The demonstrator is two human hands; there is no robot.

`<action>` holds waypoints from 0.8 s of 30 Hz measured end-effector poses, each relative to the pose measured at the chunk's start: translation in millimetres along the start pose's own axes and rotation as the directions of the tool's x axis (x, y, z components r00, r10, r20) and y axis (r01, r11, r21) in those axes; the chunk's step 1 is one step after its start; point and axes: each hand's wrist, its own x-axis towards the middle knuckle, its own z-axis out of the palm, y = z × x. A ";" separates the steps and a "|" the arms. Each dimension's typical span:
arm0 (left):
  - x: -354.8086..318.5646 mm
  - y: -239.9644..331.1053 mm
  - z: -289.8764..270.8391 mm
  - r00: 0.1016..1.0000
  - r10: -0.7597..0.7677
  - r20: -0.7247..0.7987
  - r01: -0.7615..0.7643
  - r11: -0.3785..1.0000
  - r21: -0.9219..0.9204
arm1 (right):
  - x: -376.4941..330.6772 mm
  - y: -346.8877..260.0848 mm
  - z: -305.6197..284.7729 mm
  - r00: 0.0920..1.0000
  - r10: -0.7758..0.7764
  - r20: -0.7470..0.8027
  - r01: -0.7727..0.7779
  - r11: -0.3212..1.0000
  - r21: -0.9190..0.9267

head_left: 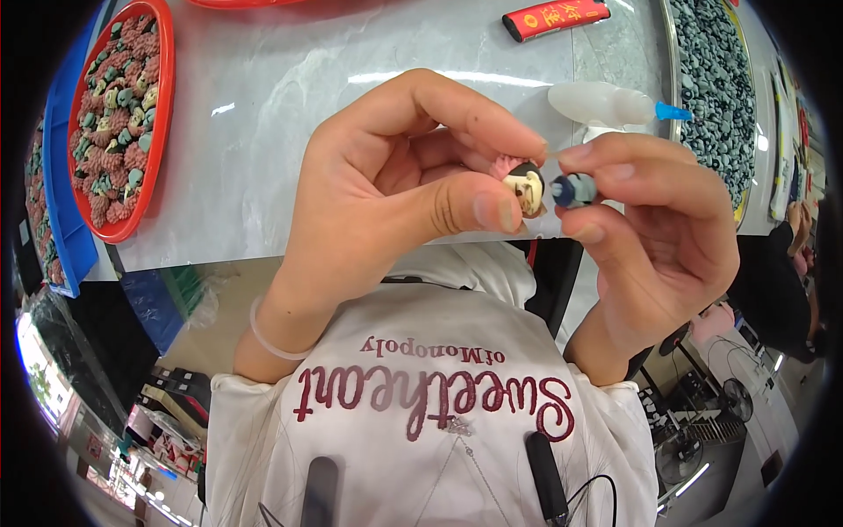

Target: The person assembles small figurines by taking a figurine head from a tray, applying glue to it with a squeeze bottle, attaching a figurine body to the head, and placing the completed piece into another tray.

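Between the thumb and fingers of my left hand [369, 189] is a small figurine head [529, 189] with a pale face, dark hair and a pink tuft. My right hand [663, 206] pinches a tiny blue-grey figurine body [575, 191], its narrow end pointing at the head. A slight gap shows between the two parts. Both hands are raised over the near edge of the table. Just beyond my right fingers lies a translucent white squeeze bottle [601, 104] with a blue tip.
At the left stands a red oval tray [164, 132] heaped with pink and green figurine parts, beside a blue crate [66, 220]. A tray of blue-grey pieces [716, 97] is on the right. Toward the back lies a red packet [558, 18]. Another person [777, 272] is at far right.
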 end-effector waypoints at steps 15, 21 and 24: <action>-3.0 3.9 0.3 0.995 -0.099 0.006 0.099 0.994 -0.055 | 1.9 0.0 6.0 0.957 -0.274 0.096 0.291 0.895 -0.338; -1.1 0.9 -1.0 0.995 -0.095 0.013 0.095 0.994 -0.055 | -0.8 0.7 6.6 0.970 -0.236 0.056 0.240 0.904 -0.354; 0.6 3.3 -2.9 0.995 -0.098 0.022 0.099 0.994 -0.047 | 1.3 3.1 8.1 0.973 -0.227 0.043 0.227 0.907 -0.355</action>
